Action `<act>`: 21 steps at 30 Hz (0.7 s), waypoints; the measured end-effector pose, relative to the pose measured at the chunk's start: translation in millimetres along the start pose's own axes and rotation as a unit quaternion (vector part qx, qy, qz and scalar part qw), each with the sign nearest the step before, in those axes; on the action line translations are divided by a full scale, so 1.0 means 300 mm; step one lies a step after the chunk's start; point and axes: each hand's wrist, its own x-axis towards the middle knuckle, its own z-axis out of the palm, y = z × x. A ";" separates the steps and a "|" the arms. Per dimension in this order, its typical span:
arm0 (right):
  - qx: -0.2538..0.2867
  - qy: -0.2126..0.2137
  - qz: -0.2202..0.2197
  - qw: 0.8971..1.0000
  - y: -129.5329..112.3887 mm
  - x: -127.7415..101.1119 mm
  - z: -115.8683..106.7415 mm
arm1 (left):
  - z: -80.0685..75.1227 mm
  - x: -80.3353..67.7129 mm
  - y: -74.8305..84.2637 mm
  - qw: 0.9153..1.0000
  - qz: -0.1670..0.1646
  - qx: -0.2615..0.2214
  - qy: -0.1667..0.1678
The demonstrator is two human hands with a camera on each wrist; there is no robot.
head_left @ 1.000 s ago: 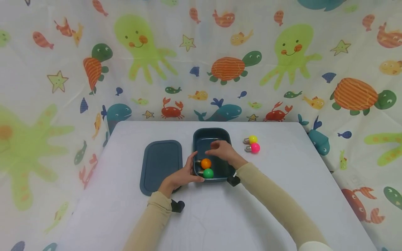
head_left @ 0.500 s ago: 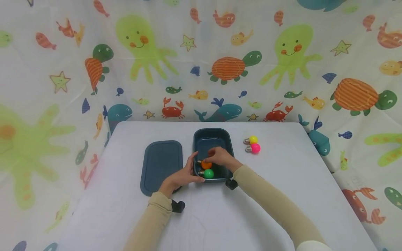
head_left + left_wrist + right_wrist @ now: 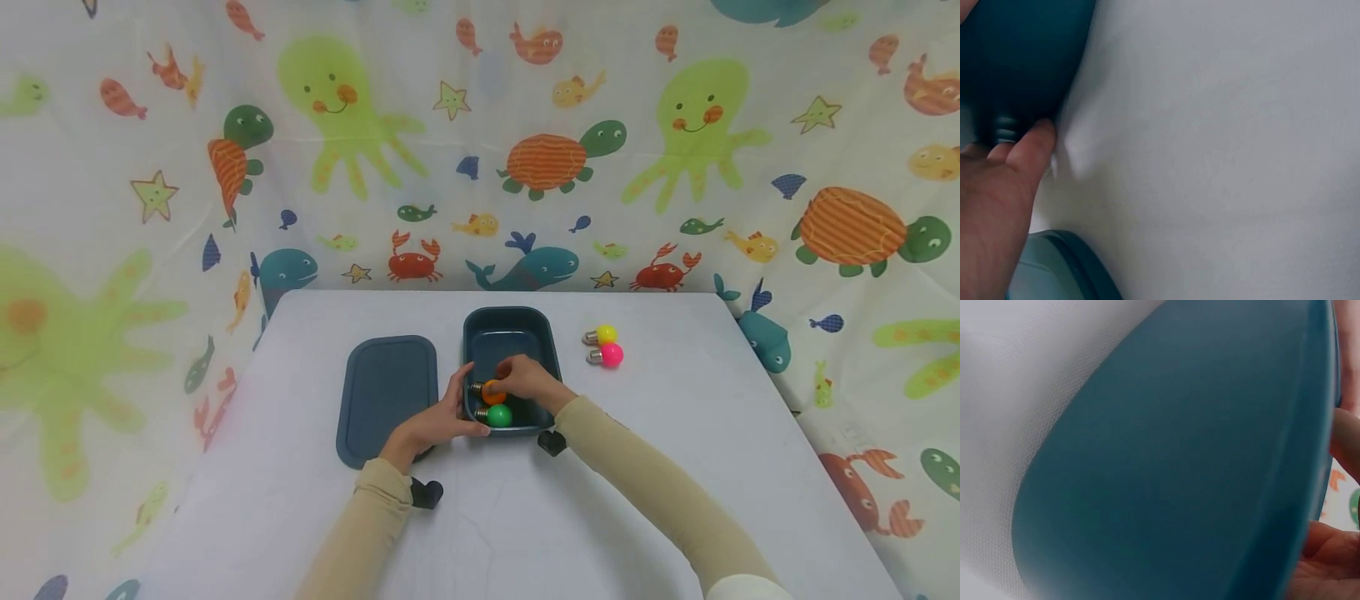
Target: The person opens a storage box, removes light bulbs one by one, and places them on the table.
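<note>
A dark blue rectangular box (image 3: 551, 354) stands without its lid on the white table. Inside it, a green light bulb (image 3: 499, 416) lies at the near end, with an orange light bulb (image 3: 493, 397) just beyond. My left hand (image 3: 431, 427) holds the box's near left corner, thumb on the near side and fingers along the left wall. In the left wrist view the thumb (image 3: 1038, 144) touches the box wall. My right hand (image 3: 534, 381) reaches over the right rim and pinches the orange bulb, partly covering it. The right wrist view shows mostly the box's outer wall (image 3: 1166, 456).
The flat dark blue lid (image 3: 390, 396) lies on the table left of the box. To the right, a yellow light bulb (image 3: 606, 335) and a pink light bulb (image 3: 612, 356) lie side by side. A curtain (image 3: 480, 150) printed with sea animals hangs behind the table.
My right hand has come down and slightly toward me inside the box, from above the orange bulb onto it. The left hand and the box have stayed in place.
</note>
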 end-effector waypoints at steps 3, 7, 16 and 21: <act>-0.004 -0.005 0.001 1.000 0.003 0.002 0.004 | 0.001 -0.002 0.002 1.000 -0.001 -0.001 0.000; -0.008 -0.010 0.004 1.000 0.003 0.001 0.007 | 0.001 -0.004 0.001 1.000 -0.003 -0.003 -0.001; -0.024 -0.011 -0.002 1.000 -0.001 -0.007 0.002 | 0.001 -0.005 0.003 1.000 -0.013 0.002 0.006; -0.031 -0.008 -0.009 0.999 0.005 -0.002 0.000 | -0.004 0.000 -0.001 1.000 -0.007 0.005 0.002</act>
